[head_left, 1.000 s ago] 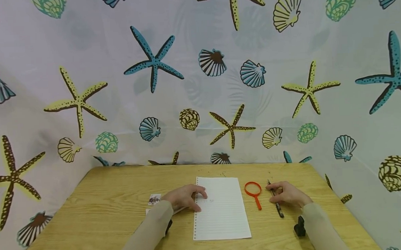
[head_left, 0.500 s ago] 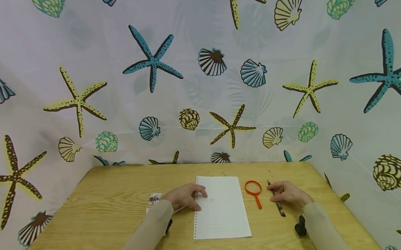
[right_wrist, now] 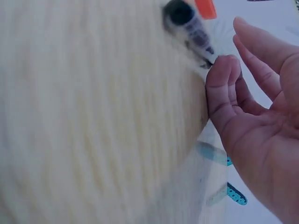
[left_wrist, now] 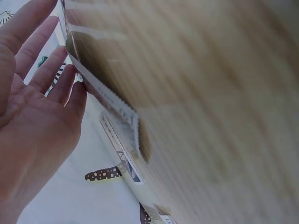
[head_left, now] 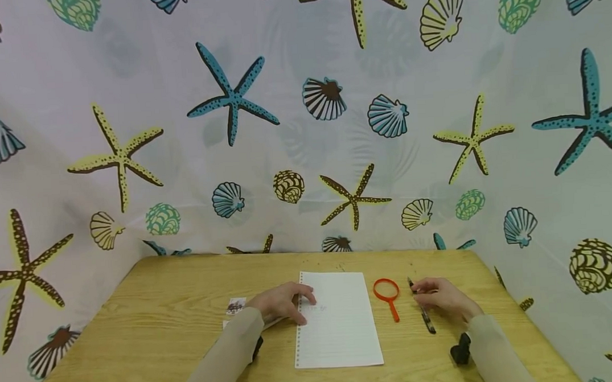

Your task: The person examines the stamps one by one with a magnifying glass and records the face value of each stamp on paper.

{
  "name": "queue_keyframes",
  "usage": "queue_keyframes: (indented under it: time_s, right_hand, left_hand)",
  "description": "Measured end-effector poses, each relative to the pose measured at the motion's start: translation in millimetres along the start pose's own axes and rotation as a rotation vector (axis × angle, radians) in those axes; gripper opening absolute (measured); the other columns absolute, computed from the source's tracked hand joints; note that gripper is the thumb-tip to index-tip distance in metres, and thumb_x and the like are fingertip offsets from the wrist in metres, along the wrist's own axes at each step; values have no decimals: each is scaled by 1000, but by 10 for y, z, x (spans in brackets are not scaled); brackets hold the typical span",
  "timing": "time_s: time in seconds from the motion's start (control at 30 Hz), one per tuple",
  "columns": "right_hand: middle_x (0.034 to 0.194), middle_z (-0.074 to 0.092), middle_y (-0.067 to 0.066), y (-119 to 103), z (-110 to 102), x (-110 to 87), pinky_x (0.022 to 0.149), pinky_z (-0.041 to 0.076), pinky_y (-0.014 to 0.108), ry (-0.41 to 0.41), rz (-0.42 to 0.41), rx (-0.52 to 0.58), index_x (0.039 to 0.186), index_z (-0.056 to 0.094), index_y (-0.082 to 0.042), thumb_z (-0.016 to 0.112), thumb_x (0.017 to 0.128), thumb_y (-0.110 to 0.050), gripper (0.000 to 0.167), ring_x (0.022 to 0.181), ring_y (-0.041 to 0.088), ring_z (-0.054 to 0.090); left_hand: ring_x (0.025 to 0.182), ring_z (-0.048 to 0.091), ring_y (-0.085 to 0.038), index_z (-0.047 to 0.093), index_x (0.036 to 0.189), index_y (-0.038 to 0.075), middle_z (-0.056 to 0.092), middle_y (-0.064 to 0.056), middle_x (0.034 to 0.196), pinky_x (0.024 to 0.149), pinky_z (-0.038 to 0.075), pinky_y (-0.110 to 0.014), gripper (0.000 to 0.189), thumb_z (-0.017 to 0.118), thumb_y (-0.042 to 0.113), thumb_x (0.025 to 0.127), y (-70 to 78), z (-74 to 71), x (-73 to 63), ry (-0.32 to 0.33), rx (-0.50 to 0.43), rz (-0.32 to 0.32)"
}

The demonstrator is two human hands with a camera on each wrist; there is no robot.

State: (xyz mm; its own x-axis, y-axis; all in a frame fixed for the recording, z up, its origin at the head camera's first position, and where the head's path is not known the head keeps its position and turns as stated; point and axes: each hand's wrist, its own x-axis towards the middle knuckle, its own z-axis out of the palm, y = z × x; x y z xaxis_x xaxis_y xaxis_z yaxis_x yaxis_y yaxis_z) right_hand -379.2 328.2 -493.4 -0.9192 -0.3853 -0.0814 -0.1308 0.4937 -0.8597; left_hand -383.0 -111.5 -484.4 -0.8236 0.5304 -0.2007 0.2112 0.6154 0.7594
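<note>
A lined, hole-punched sheet of paper (head_left: 343,337) lies in the middle of the table, with faint writing near its upper left. My left hand (head_left: 277,302) rests at its left edge, fingertips over the sheet and fingers loosely bent. Beside that hand's little finger, a stamp-like slip with a perforated edge (left_wrist: 110,100) stands tilted up from the wood. On the right, a dark patterned pen (head_left: 427,321) lies slanted on the table. My right hand (head_left: 441,296) is right beside it, thumb and fingers apart; the right wrist view shows nothing gripped.
A red magnifying glass (head_left: 386,290) lies between paper and pen. Left of my left hand is a small printed stamp (head_left: 236,306), with another pale slip (head_left: 225,324) partly behind the sleeve. A shell-and-starfish curtain (head_left: 293,134) surrounds the wooden table (head_left: 163,328).
My right hand has shifted slightly right, its fingers loosening from around the pen, which stays on the table. The left hand and paper keep their places.
</note>
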Motion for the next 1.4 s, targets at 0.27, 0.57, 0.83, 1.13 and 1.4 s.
queue_keyframes:
  time_s: [0.27,0.57,0.83,1.13,1.4]
  right_hand:
    - [122,61,22,-84,61,2,73,52,28,37,7,84,127,58,7,63,96,-25,44,84,16,57]
    - [115,63,26,-344,248,27,75,57,36,-96,-25,102,126,58,9,64,96,-22,44,83,23,63]
    - [108,66,19,-355,340,26,71,57,32,-199,-35,98,122,60,10,63,95,-11,34,78,18,64]
    - [103,67,20,-378,396,27,69,57,30,-231,-5,108,123,59,11,65,92,-6,35,75,16,66]
    - [98,67,15,-373,452,72,63,52,26,-230,-8,26,120,64,7,67,91,-7,32,68,12,59]
  left_hand:
    - [143,35,-34,71,111,18,50,-7,147,116,27,-53,41,84,5,74,2,-5,-5,16,36,37]
    - [128,47,-31,67,121,12,54,-10,139,104,42,-52,37,72,2,86,-17,-17,-94,118,-94,47]
    - [103,56,-23,65,123,6,63,-12,120,89,50,-38,31,66,6,91,-6,-60,-250,159,-116,76]
    - [95,61,-23,65,121,2,67,-11,107,79,52,-32,30,67,8,92,-105,-192,-396,166,-6,175]
    - [101,63,-27,64,122,1,66,-21,113,85,53,-37,29,64,9,94,-180,-289,-508,173,-20,194]
